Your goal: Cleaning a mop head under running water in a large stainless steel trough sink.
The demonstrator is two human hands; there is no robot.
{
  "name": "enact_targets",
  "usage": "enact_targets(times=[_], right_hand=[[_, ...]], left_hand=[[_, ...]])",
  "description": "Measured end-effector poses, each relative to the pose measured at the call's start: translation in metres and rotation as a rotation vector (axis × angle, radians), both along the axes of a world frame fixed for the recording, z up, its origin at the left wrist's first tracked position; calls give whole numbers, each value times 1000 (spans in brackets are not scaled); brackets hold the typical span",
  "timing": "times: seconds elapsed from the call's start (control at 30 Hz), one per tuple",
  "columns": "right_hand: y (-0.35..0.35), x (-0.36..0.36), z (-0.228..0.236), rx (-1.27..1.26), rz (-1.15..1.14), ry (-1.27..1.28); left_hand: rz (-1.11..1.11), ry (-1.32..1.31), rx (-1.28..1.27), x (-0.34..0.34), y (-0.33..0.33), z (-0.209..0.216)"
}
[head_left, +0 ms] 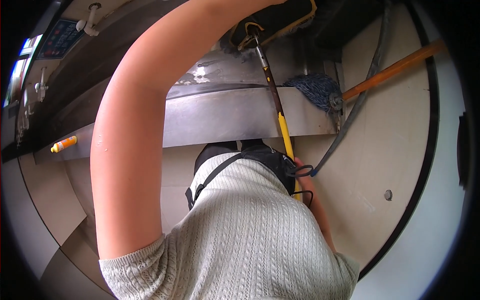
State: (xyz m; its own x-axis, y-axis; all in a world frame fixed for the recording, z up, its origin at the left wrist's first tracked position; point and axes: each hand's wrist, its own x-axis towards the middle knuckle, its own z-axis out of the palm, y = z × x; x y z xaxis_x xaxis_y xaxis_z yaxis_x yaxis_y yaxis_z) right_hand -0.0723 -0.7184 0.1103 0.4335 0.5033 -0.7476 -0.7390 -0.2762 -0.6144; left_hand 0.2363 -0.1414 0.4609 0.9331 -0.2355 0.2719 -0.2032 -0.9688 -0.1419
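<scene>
A flat mop leans over a stainless steel trough, its dark, yellow-edged mop head high up at the far side. Its pole, dark above and yellow below, slopes down toward my right side. My right hand is closed around the yellow part, partly hidden by the pole and a black cord loop. My left arm reaches up across the view toward the mop head. Beyond the wrist it leaves the top edge, so the left hand is out of sight.
A blue-grey string mop with an orange wooden handle rests on the trough's right end. A grey hose hangs beside it. On the trough's left rim lies a yellow-orange bottle. Taps line the wall.
</scene>
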Motion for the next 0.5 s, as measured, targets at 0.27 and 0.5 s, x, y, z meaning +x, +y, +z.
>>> enact_targets(times=[0.27, 0.5], right_hand=[[37, 11, 66, -79, 70, -235], [68, 10, 80, -153, 166, -110]], left_hand=[[161, -33, -80, -25, -8, 3], [175, -56, -51, -28, -23, -1]])
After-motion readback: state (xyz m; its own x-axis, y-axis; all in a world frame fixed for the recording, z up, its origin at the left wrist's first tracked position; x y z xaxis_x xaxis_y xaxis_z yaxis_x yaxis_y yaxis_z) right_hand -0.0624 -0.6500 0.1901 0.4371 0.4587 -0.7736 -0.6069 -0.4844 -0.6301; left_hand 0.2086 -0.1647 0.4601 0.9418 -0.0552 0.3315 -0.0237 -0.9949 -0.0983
